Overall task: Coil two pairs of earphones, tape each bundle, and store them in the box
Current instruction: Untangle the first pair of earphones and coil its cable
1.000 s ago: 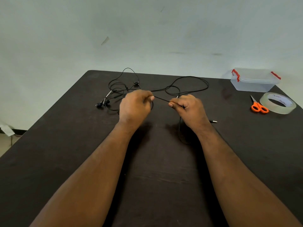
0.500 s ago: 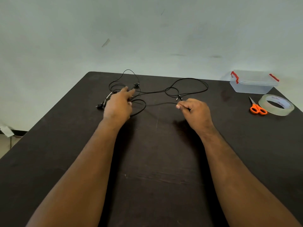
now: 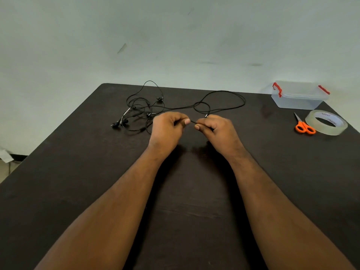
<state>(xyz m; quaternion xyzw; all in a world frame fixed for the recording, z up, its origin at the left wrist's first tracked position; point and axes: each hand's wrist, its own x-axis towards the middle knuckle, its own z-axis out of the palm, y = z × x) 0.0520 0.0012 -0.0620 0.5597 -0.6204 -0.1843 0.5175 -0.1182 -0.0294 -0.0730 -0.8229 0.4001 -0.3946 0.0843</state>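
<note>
We see the black earphones (image 3: 145, 111) lying uncoiled on the dark table, a tangled heap of thin cable with small buds at its left and a wide loose loop reaching right. A short stretch of cable is pinched taut between our two hands. The clear plastic box (image 3: 297, 97), with red latches, stands at the far right corner; the clear tape roll (image 3: 326, 122) lies flat just in front of it.

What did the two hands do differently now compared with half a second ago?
The left hand came back from the tangled earphones toward the middle and pinched the cable. The right hand moved slightly inward, so both hands now hold a short stretch between them. The box, scissors and tape did not move.
</note>
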